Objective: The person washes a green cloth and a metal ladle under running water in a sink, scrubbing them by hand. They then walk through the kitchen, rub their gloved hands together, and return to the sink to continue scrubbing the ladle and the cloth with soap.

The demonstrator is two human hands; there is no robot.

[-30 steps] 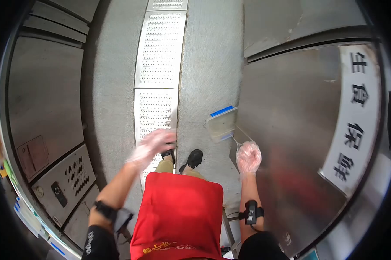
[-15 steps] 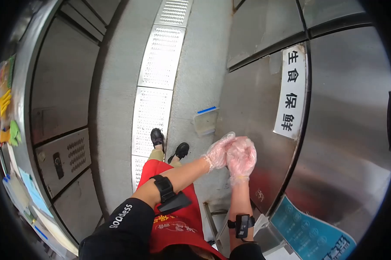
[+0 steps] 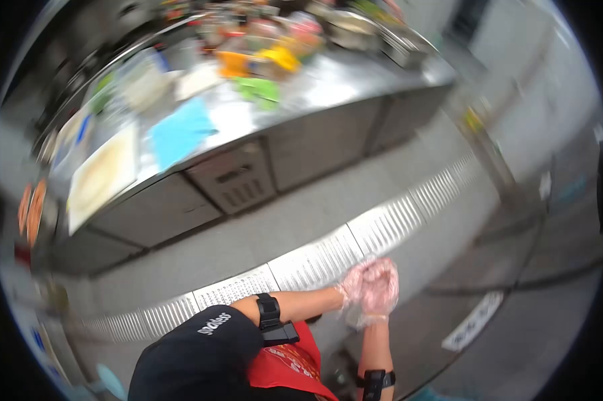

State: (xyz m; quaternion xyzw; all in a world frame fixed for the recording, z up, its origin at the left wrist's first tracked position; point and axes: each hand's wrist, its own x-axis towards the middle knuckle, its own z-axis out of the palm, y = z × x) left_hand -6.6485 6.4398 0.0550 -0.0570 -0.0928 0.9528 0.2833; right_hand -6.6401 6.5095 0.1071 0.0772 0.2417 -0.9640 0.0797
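Both of my hands are in thin clear plastic gloves, held close together in front of me above the floor grating. My left hand (image 3: pixel 356 286) comes in from the side and presses against my right hand (image 3: pixel 380 289). The fingers of both look curled inward, in a cupped or clasped shape. Whatever may lie between the palms is hidden, and the picture is blurred. Black straps with small devices sit on both forearms. A red apron (image 3: pixel 291 364) covers my front.
A steel counter (image 3: pixel 301 103) runs across ahead, with a white cutting board (image 3: pixel 104 177), a light blue cloth (image 3: pixel 181 132), a green cloth-like item (image 3: pixel 258 91), yellow items and a metal pot (image 3: pixel 350 30) on it. Floor grating (image 3: pixel 315 260) lies below. Steel doors with a white label (image 3: pixel 473 322) stand at right.
My view has swung left from the steel doors toward the counter, which now fills the upper part. My gloved hands stay together and appear lower in view.
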